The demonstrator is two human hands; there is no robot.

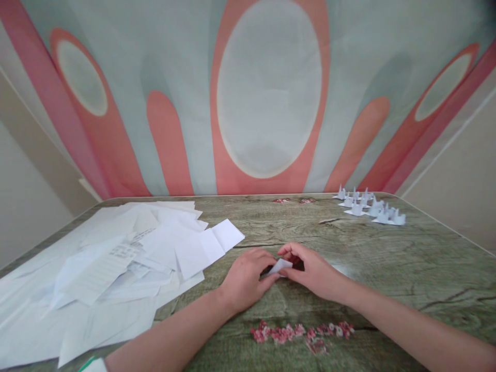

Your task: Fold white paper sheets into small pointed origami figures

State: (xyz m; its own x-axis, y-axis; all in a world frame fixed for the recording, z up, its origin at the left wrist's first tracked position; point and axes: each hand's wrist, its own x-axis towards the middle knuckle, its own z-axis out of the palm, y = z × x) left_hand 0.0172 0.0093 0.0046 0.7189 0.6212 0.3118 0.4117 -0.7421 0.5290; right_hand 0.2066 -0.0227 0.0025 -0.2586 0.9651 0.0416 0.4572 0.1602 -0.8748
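A small piece of folded white paper [280, 266] is held between both hands, just above the middle of the table. My left hand [248, 276] pinches it from the left, thumb along its lower edge. From the right, my right hand [310, 268] grips it with the thumb in front and the fingers curled behind. The fingers hide part of the paper, so its full folded shape cannot be made out. To the left of my left hand lies a large spread pile of white paper sheets [186, 253], some with printed lines.
Several folded white paper cranes [356, 207] stand in a group at the table's far right corner. The wood-grain table [387, 268] carries pink flower prints [287, 333] near its front edge. Behind its far edge rises a patterned wall covering [267, 186].
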